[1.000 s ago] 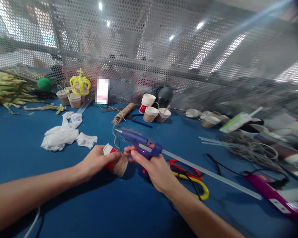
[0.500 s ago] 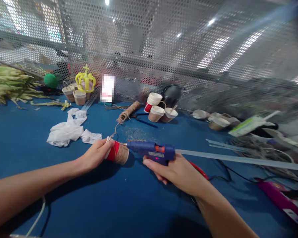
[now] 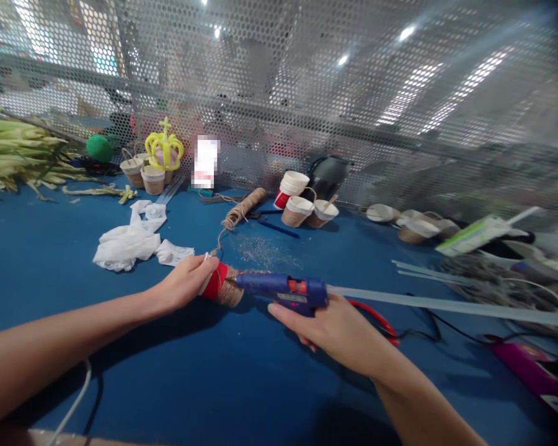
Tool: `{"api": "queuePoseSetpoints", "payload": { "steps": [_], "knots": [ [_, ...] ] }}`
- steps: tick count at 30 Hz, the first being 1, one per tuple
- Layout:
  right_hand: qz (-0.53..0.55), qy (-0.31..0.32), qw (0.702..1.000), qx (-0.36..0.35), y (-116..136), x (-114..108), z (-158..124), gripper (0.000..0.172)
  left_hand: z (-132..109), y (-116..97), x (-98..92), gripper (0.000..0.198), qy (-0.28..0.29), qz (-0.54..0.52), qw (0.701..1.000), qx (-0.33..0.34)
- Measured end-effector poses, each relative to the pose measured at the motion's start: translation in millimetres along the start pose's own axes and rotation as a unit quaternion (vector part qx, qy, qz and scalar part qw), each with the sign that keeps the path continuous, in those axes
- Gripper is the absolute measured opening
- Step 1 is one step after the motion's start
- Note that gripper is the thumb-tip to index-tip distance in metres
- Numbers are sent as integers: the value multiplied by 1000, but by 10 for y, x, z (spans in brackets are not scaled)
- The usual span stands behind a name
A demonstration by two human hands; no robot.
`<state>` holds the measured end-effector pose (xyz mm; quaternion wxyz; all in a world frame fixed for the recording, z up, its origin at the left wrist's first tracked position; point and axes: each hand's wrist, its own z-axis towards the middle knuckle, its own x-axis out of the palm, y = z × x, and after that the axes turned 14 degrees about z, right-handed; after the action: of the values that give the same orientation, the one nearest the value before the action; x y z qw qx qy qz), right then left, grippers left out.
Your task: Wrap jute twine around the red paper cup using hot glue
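Over the desk point(image 3: 190, 384), the cup point(image 3: 214, 282) was gripped at one end by the left hand point(image 3: 186, 285), apparently so its twine point(image 3: 231, 296) was exposed to the glue gun point(image 3: 279, 288) clasped in the right hand point(image 3: 328, 325). Pliers point(image 3: 281, 230) were set near the roll point(image 3: 244, 209); a red handle point(image 3: 378, 315) was partly hidden by that hand.

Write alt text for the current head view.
The right hand points a blue glue gun at a red, partly twine-wrapped cup held in the left hand at a blue table. A twine roll lies beyond.
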<state>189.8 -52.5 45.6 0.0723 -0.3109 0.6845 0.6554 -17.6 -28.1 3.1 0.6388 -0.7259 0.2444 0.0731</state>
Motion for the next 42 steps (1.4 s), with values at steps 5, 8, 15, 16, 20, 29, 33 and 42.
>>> {"api": "queuePoseSetpoints", "payload": {
  "steps": [5, 8, 15, 16, 20, 29, 33, 42],
  "knots": [
    [-4, -4, 1000, 6, 1, 2, -5, 32, 5, 8, 3, 37, 3, -7, 1000, 1],
    [-17, -15, 1000, 20, 35, 6, -5, 32, 18, 27, 5, 38, 6, 0, 1000, 0],
    [-35, 15, 998, 53, 96, 12, -8, 35, 26, 21, 6, 41, 8, 3, 1000, -2],
    [-36, 22, 998, 52, 90, 11, -8, 35, 23, 16, 6, 41, 12, -1, 1000, -2],
    [-40, 41, 997, 47, 69, 4, -4, 34, 18, 8, 7, 42, 23, -23, 999, 3],
    [-31, 30, 998, 54, 40, 4, -2, 34, 30, 53, 0, 44, 15, 25, 999, 21],
    [-36, 26, 998, 50, 35, -9, 7, 34, 24, 66, -1, 44, 26, 19, 999, 36],
    [-58, 33, 998, 23, 78, -8, -13, 32, 10, 74, 5, 45, 20, 39, 998, 48]
  ]
}}
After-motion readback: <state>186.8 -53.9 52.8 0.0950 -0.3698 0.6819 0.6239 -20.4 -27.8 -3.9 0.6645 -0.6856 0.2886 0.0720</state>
